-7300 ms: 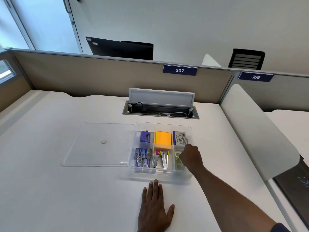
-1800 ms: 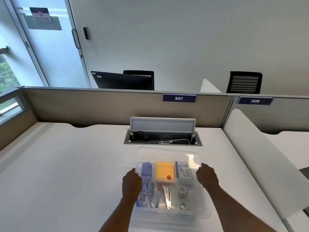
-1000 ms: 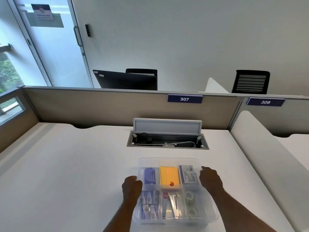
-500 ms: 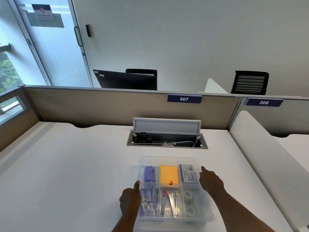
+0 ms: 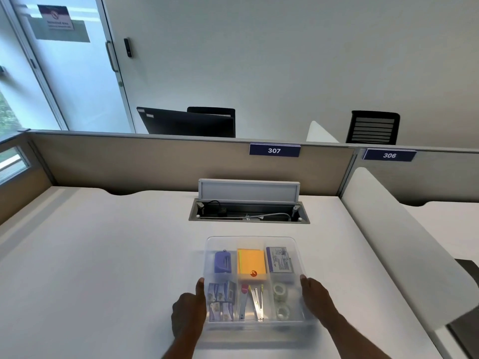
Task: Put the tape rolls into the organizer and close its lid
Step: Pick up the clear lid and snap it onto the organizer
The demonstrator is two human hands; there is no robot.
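The clear plastic organizer (image 5: 259, 240) sits on the white desk with its transparent lid (image 5: 252, 273) lying flat on top. Two clear tape rolls (image 5: 280, 291) lie in its front right compartment, seen through the lid. My left hand (image 5: 188, 310) presses against the organizer's left side with the thumb up along the lid edge. On the right side my right hand (image 5: 315, 297) rests against the lid edge. Sticky notes, a stapler, a small box and clips fill the other compartments.
An open cable tray (image 5: 248, 212) with a raised flap is set into the desk behind the organizer. A beige partition (image 5: 155, 161) runs along the back. A white divider panel (image 5: 404, 242) borders the desk on the right.
The lid, which lay on the desk left of the organizer, now sits on top of it. Both hands have slid toward me along the organizer's sides in the last second.
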